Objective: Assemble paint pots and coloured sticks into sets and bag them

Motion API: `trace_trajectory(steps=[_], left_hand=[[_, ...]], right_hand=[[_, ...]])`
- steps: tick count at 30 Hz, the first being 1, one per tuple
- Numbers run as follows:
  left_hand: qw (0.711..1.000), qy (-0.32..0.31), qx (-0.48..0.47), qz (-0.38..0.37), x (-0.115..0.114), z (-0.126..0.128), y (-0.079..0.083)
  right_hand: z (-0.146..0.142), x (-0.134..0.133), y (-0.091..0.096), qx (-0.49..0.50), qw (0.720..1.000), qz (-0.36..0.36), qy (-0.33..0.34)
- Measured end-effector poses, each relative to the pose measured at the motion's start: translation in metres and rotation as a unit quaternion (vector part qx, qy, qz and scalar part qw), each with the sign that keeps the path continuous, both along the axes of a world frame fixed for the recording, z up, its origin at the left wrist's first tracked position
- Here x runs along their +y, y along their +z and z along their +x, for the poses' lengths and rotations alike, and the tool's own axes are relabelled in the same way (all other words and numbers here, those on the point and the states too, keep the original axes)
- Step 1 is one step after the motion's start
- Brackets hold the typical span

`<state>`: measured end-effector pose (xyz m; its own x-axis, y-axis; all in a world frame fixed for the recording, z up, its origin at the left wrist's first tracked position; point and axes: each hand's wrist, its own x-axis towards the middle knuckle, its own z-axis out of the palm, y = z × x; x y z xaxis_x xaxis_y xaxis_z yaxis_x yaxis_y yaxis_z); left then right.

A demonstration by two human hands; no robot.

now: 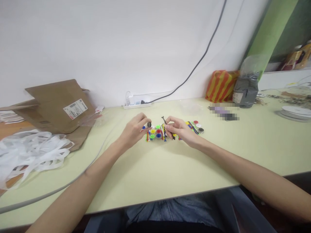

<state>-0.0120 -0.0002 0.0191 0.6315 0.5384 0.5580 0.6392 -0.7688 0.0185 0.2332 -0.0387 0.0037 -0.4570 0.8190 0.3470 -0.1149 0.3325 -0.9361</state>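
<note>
"Nearest?"
"Right hand [181, 130], fingers pinched round a thin black stick [164, 120]; left hand [134, 129], fingertips closed on a small dark disc [149, 124]; both at multicoloured plastic pieces [158, 131] on the table [155, 171]."
"Beyond?"
"White oblong power strip [133, 105] by the wall [97, 48]."

We count one dark disc [149, 124] in our left fingers [143, 121] and one dark stick [164, 121] in our right fingers [173, 119]. Between them we make out two green discs [152, 137], one red disc [158, 131], one blue disc [158, 135] and one yellow disc [153, 131]. Right of the right fingers lie three more discs [198, 126]; coloured sticks [193, 128] blur past counting.
</note>
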Motion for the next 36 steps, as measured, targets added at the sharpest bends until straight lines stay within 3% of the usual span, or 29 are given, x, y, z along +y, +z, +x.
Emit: trace_trajectory(steps=[7, 14, 17, 23, 36], left_hand=[[0.999, 0.006, 0.033, 0.004, 0.013, -0.017, 0.002], [0.987, 0.08, 0.054, -0.127, 0.008, -0.022, 0.016], [0.981, 0.107, 0.073, -0.145, 0.006, -0.021, 0.02], [0.988, 0.06, 0.11, -0.09, 0.009, -0.024, 0.021], [0.95, 0.098, 0.15, -0.254, -0.003, -0.02, 0.028]], right_hand=[[0.001, 0.004, -0.003, 0.001, 0.999, -0.002, -0.041], [0.001, 0.009, -0.008, 0.007, 0.998, -0.008, -0.057], [0.001, 0.009, -0.009, 0.007, 0.998, -0.007, -0.061], [0.0, 0.007, -0.006, 0.001, 0.997, -0.01, -0.072], [-0.002, 0.007, -0.006, -0.003, 0.997, -0.018, -0.074]])
